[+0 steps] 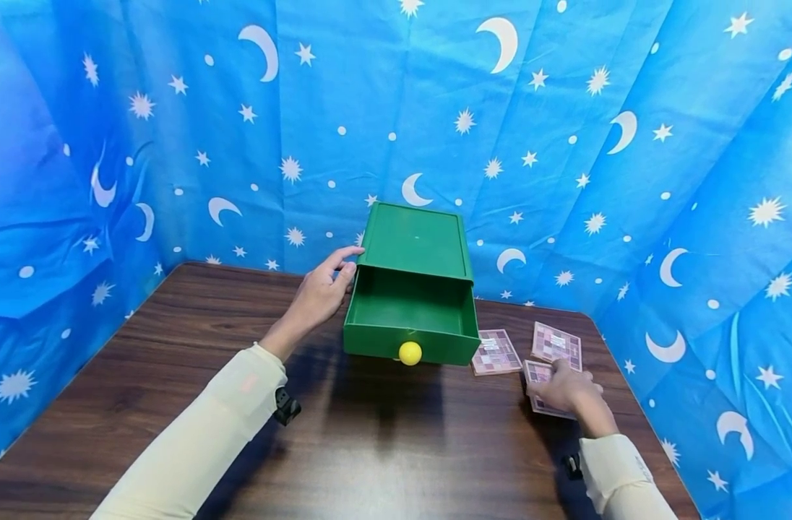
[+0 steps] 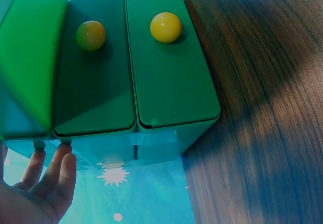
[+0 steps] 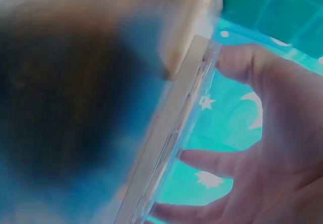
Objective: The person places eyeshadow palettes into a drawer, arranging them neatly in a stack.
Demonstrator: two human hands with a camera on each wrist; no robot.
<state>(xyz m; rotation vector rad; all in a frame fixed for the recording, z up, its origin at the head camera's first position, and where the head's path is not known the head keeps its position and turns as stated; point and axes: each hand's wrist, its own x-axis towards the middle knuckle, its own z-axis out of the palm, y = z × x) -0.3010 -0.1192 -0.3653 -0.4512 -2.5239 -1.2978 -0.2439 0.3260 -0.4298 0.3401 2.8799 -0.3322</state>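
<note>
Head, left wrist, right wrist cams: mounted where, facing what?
Head: on the head, facing forward-down at the green drawer unit and eyeshadow palettes; left hand, right hand and sleeves show.
Left wrist: on that wrist, facing yellow-knobbed drawer fronts; left hand shows.
Right wrist: on that wrist, facing a palette's edge; right hand shows.
Head and left wrist share the drawer unit.

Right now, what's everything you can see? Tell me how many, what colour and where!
Table: one, dark brown, below
Cabinet: one, green, on the table
Drawers: three, green, in the cabinet, top one open
Knobs: three, yellow, one per drawer
Flat cases: three, pinkish, right of the cabinet
Cloth: blue, white-patterned, around the table
Sleeves: two, cream, on the arms
Wrist devices: two, black, at the wrists
Left hand: one, bare, touching the cabinet's left side
Right hand: one, bare, holding one case
</note>
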